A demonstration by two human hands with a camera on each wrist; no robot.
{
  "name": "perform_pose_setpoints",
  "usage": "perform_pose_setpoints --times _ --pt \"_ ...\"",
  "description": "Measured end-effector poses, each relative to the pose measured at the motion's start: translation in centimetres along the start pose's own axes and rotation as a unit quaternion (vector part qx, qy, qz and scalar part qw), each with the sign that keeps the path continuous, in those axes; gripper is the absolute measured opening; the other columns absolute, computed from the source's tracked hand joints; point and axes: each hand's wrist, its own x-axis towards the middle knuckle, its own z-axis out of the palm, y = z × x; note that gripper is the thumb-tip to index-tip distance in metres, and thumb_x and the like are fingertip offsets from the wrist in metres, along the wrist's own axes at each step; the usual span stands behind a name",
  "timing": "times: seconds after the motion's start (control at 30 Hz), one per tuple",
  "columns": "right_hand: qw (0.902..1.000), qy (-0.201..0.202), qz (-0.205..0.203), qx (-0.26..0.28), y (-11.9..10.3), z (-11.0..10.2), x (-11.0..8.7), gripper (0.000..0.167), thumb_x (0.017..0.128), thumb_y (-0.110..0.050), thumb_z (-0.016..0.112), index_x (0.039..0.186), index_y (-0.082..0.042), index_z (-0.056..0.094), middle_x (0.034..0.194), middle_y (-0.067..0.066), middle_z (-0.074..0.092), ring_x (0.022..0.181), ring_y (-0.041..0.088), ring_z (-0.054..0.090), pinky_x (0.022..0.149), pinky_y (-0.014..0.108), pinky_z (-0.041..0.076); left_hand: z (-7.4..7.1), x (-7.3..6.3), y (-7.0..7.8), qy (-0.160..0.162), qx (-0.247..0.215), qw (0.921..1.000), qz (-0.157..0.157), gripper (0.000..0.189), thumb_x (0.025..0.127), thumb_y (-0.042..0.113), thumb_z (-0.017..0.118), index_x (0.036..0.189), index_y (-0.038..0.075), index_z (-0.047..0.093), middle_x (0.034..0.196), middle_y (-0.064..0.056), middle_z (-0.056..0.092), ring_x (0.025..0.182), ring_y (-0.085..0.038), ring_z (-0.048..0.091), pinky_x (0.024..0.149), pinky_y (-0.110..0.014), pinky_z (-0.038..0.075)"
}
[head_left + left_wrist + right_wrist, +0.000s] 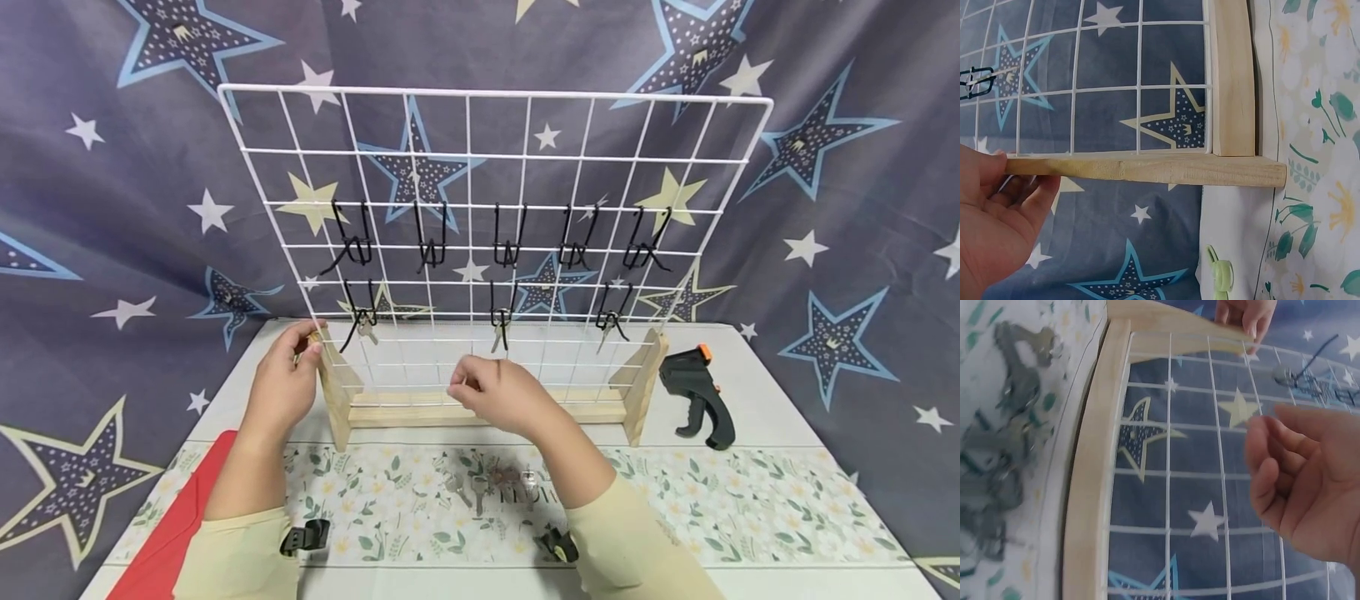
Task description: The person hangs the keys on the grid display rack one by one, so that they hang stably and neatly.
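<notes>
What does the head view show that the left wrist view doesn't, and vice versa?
Only the head view: the right hand, fingers curled; the black tool with orange parts; the red item at lower left; and blurred key-like items on the floral strip.

Only the left wrist view: a light green item, cut off by the frame's edge.

Both: the left hand gripping the wooden side piece, the white wire grid, the star-patterned cloth and the floral strip.

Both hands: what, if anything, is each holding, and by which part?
The left hand pinches the wooden stand by the upper end of its left side board. The right hand shows nothing held in its curled fingers.
</notes>
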Motion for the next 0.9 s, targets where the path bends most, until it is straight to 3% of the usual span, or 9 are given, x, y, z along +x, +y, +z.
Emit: perform_pose_setpoints --times 0.27,0.53,0.9 --pt "0.9956 -0.024 0.035 -0.083 2.8 0.1 -2.5 0.02 0.096 -0.04 0.059 0.097 -0.021 0.064 0.084 -0.008 0.064 0.075 0.01 0.058 0.074 0.033 0.05 0.2 0.0 -0.1 0.0 -0.002 1.0 -0.007 0.038 0.106 0.02 0.041 0.143 0.013 0.048 0.137 -0.02 0.053 0.129 -0.034 0.046 0.107 -0.057 0.036" --pt "0.9883 -0.048 0.091 -0.113 5.1 0.8 -4.4 0.029 0.095 -0.04 0.062 0.077 -0.018 0.056 0.064 -0.005 0.049 0.057 0.013 0.042 0.056 0.029 0.037 0.1 0.0 -0.2 0.003 -0.002 1.0 -0.003 0.038 0.106 0.02 0.041 0.142 0.013 0.048 0.137 -0.02 0.053 0.13 -0.034 0.046 0.108 -0.057 0.035" --pt "0.9705 -0.084 0.148 -0.17 6.6 2.4 -5.1 0.035 0.084 -0.037 0.074 0.062 -0.016 0.055 0.059 -0.003 0.049 0.052 0.015 0.041 0.049 0.03 0.035 0.1 -0.1 0.1 0.003 0.002 1.0 -0.001 0.038 0.106 0.02 0.042 0.142 0.012 0.048 0.138 -0.02 0.053 0.131 -0.036 0.046 0.108 -0.057 0.034"
